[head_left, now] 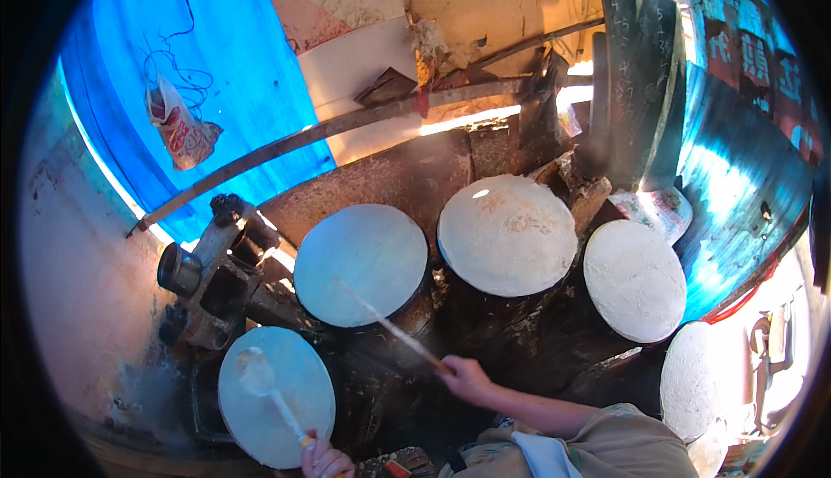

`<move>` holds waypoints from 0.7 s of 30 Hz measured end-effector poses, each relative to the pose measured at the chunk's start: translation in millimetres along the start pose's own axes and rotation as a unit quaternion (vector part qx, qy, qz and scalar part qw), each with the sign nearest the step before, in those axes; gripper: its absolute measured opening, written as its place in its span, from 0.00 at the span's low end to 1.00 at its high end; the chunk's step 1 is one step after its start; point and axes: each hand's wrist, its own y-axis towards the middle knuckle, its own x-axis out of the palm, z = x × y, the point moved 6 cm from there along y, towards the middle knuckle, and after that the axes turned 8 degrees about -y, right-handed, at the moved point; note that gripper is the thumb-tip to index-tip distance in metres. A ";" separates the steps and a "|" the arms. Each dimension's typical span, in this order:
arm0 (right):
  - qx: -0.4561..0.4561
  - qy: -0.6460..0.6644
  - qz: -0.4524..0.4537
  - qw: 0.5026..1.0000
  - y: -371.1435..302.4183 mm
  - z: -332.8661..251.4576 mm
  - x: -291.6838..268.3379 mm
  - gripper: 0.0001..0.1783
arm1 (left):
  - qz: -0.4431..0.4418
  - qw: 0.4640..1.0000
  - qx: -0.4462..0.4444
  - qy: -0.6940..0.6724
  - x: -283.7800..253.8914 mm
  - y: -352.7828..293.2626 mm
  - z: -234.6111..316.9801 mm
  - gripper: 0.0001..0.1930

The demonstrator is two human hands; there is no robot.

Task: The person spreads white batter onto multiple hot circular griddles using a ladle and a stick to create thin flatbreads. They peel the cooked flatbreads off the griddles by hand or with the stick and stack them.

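While the left hand (325, 458) closed around a ladle (264, 384) whose bowl rested on the nearest round griddle (299, 422), apparently to lay batter there, the right hand (466, 379) gripped a thin stick (385, 324) slanted over the second griddle (363, 262), seemingly to work its thin white sheet. Further griddles (506, 236) curved rightward within arm's reach, each covered alike; a blue tarp (234, 71) hung behind.

A dark, sooty stove (485, 340) carries five round pale griddles (507, 234).
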 end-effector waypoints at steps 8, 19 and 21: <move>-0.019 -0.352 0.071 0.933 119.7 42.9 -96.4 0.29 | 0.034 0.999 -0.003 0.026 -32.7 25.5 -64.1 0.10; -0.114 -0.275 0.204 0.933 161.0 19.1 -212.7 0.03 | -0.015 0.999 0.022 0.018 -29.0 72.6 -128.0 0.12; -0.111 -0.222 0.277 0.928 155.0 -4.3 -262.1 0.04 | -0.037 0.999 0.012 0.003 -26.3 76.6 -133.3 0.12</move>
